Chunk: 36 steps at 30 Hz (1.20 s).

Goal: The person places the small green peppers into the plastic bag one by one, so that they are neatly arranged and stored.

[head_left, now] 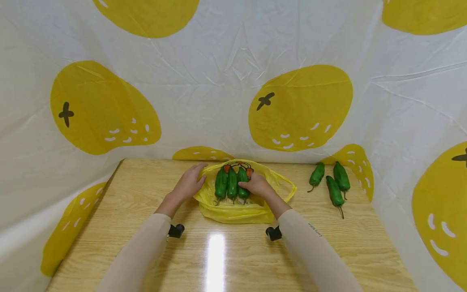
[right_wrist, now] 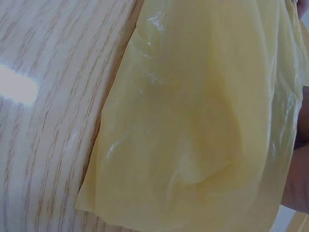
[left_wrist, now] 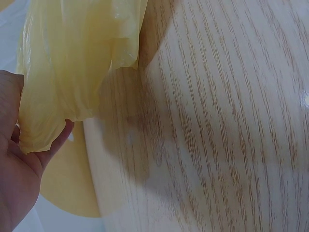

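Note:
A yellow plastic bag (head_left: 233, 217) lies on the table with its mouth spread wide. Inside, side by side with stems toward me, are a left green pepper (head_left: 220, 184), a middle green pepper (head_left: 232, 184) and a right green pepper (head_left: 242, 178). My left hand (head_left: 189, 182) holds the bag's left rim, the film running between thumb and fingers in the left wrist view. Reaching into the bag, my right hand (head_left: 258, 185) grips the right pepper, its thumb across the front. Yellow film (right_wrist: 183, 116) hides most of that hand in the right wrist view.
Three more green peppers lie at the table's back right: one (head_left: 316, 175) nearest the bag, one (head_left: 341, 177) at the far right, one (head_left: 334, 190) in front. A bag handle loop (head_left: 293, 190) sticks out rightward. A lemon-print cloth (head_left: 204, 109) hangs behind the wooden table (head_left: 240, 259).

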Each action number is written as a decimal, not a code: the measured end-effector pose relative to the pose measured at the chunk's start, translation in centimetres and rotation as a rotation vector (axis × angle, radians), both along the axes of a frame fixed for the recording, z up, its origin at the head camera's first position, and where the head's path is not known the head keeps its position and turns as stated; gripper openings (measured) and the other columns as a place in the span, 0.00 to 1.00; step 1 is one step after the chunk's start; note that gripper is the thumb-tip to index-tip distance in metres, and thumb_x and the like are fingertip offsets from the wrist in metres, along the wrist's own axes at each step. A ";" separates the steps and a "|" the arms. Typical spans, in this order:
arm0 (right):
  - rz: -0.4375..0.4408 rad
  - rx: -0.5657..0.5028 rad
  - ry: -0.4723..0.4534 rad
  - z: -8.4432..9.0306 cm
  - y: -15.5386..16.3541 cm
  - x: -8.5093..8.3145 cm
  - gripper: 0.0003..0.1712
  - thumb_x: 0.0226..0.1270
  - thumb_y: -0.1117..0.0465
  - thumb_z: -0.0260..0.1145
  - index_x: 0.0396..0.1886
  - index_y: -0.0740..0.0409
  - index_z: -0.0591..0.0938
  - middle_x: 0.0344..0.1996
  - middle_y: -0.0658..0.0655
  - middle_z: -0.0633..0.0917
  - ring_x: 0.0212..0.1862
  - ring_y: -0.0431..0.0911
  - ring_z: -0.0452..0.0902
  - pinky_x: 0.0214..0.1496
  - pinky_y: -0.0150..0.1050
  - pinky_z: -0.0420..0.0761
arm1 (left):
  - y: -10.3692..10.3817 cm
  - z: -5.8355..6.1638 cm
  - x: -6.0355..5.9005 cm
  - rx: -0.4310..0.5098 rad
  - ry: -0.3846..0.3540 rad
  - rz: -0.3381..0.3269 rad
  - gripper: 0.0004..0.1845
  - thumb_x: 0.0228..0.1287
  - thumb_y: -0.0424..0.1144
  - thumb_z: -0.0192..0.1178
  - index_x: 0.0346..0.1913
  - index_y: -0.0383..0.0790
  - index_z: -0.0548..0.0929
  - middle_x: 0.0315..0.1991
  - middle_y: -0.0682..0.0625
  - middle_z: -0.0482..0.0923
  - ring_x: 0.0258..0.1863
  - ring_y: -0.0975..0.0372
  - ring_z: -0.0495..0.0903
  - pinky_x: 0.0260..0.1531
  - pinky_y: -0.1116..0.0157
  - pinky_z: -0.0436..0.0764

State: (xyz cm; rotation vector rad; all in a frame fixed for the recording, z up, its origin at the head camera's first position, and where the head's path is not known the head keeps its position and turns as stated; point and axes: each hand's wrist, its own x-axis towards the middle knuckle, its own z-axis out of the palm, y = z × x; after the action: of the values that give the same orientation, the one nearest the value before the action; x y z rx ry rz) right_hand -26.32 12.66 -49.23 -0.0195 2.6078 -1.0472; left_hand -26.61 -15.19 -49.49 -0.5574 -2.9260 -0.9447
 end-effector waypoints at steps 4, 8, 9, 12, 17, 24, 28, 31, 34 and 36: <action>0.003 0.004 -0.007 0.0 0.1 -0.2 0.19 0.74 0.49 0.69 0.32 0.58 0.74 0.24 0.51 0.68 0.26 0.44 0.65 0.27 0.36 0.67 | 0.0 0.0 -0.1 0.003 0.001 -0.004 0.28 0.76 0.34 0.60 0.75 0.35 0.70 0.67 0.34 0.75 0.68 0.43 0.75 0.67 0.45 0.77; 0.009 0.004 -0.022 0.5 0.3 -0.1 0.20 0.74 0.48 0.68 0.33 0.60 0.76 0.22 0.53 0.72 0.24 0.45 0.69 0.26 0.37 0.71 | 0.0 0.0 -0.1 -0.003 -0.001 -0.003 0.28 0.76 0.34 0.60 0.75 0.35 0.70 0.67 0.34 0.75 0.68 0.43 0.75 0.66 0.45 0.77; 0.008 0.003 -0.027 0.7 0.4 0.1 0.21 0.75 0.48 0.67 0.39 0.64 0.79 0.27 0.57 0.79 0.28 0.47 0.75 0.29 0.39 0.76 | 0.0 0.0 -0.1 -0.004 -0.003 -0.002 0.28 0.76 0.34 0.60 0.75 0.35 0.70 0.67 0.34 0.75 0.68 0.43 0.75 0.66 0.45 0.77; 0.004 0.006 -0.043 1.6 0.7 0.5 0.34 0.76 0.45 0.64 0.64 0.71 0.76 0.53 0.68 0.84 0.49 0.56 0.84 0.46 0.47 0.84 | -0.1 0.1 0.0 -0.010 -0.008 -0.003 0.28 0.76 0.34 0.60 0.75 0.36 0.70 0.68 0.34 0.75 0.68 0.42 0.75 0.66 0.45 0.77; 0.012 0.004 -0.040 2.8 0.9 0.8 0.39 0.77 0.44 0.62 0.73 0.68 0.70 0.68 0.68 0.77 0.65 0.61 0.77 0.62 0.55 0.82 | -0.2 0.2 0.1 -0.010 -0.009 0.002 0.28 0.76 0.35 0.60 0.75 0.36 0.69 0.67 0.34 0.75 0.68 0.42 0.75 0.66 0.45 0.77; 0.036 -0.045 -0.018 4.2 1.5 1.4 0.41 0.77 0.44 0.62 0.75 0.69 0.68 0.68 0.69 0.76 0.67 0.62 0.75 0.65 0.56 0.80 | -0.3 0.3 -0.1 -0.003 -0.017 0.003 0.28 0.77 0.35 0.59 0.76 0.36 0.68 0.68 0.35 0.74 0.67 0.43 0.75 0.66 0.45 0.78; 0.035 -0.080 0.002 4.7 2.2 1.9 0.41 0.77 0.43 0.62 0.77 0.66 0.67 0.67 0.67 0.76 0.67 0.61 0.75 0.64 0.56 0.80 | -0.3 0.3 -0.1 -0.002 -0.024 0.007 0.28 0.77 0.35 0.59 0.76 0.36 0.68 0.69 0.35 0.73 0.69 0.43 0.74 0.67 0.44 0.77; 0.036 -0.091 0.020 4.9 2.8 2.3 0.39 0.77 0.43 0.62 0.77 0.62 0.67 0.66 0.65 0.78 0.64 0.60 0.77 0.62 0.55 0.81 | -0.3 0.3 -0.1 -0.003 -0.024 0.006 0.28 0.77 0.35 0.59 0.76 0.36 0.68 0.69 0.35 0.73 0.69 0.43 0.74 0.67 0.45 0.77; 0.040 -0.106 0.044 5.2 3.6 2.7 0.38 0.77 0.44 0.62 0.77 0.61 0.68 0.65 0.65 0.78 0.64 0.59 0.77 0.62 0.55 0.81 | -0.3 0.3 0.0 -0.004 -0.024 -0.002 0.28 0.77 0.35 0.59 0.76 0.35 0.68 0.70 0.35 0.73 0.69 0.43 0.73 0.67 0.44 0.76; 0.037 -0.118 0.058 5.3 4.2 3.0 0.38 0.77 0.44 0.63 0.77 0.60 0.68 0.65 0.64 0.78 0.65 0.60 0.77 0.64 0.55 0.80 | -0.2 0.3 0.1 -0.004 -0.029 -0.007 0.28 0.77 0.36 0.58 0.76 0.35 0.68 0.70 0.35 0.73 0.70 0.43 0.73 0.68 0.44 0.75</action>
State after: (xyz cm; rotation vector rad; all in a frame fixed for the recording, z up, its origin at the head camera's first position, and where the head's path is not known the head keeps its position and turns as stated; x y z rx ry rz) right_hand -23.27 16.85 -43.89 -0.1274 2.5827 -1.2035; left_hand -26.52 -15.44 -49.18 -0.5590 -2.9539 -0.9557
